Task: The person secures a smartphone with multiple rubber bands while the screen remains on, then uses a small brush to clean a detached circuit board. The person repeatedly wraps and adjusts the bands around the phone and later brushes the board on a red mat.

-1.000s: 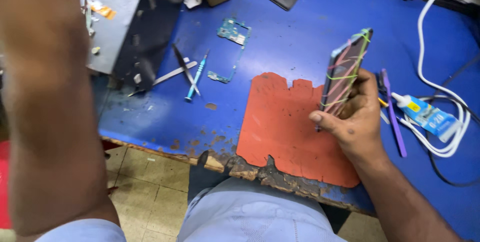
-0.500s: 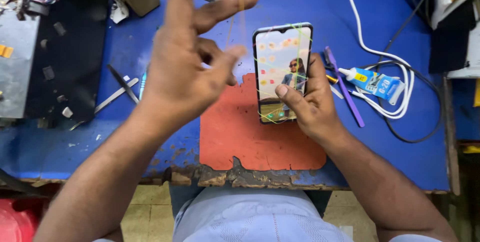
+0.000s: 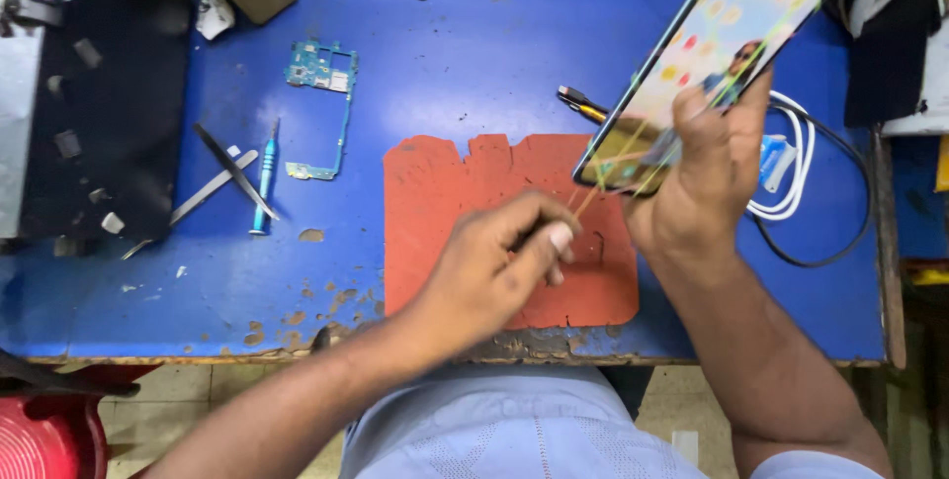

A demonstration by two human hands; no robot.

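At the left of the blue desk (image 3: 474, 74) lay a dark mat (image 3: 109, 103), and beside it crossed tweezers (image 3: 222, 177) and a small blue screwdriver (image 3: 265, 177). A green circuit board frame (image 3: 321, 103) rested a little further in, well apart from the hands. In the middle was an orange-red work mat (image 3: 445, 222), with ragged edges, near the worn front edge of the desk.

The left hand (image 3: 494, 276) hovered over this mat with the fingers pinched narrow on a thin yellowish rubber band (image 3: 603, 177), which was stretched tight up toward the phone. The right hand (image 3: 707, 168) held the smartphone (image 3: 722, 54) at its lower end, tilted and lifted above the desk, with the screen lit and several bands crossing it. Under it showed a pen-like tool (image 3: 581, 103), and to the right a white cable (image 3: 791, 182) in loops.

In my judgement the band was under strong tension, so it could slip from the pinching fingers and snap against the screen or the hand. The phone was gripped only by one end, therefore a sudden pull could turn it out of the hand and drop it on the tools below.
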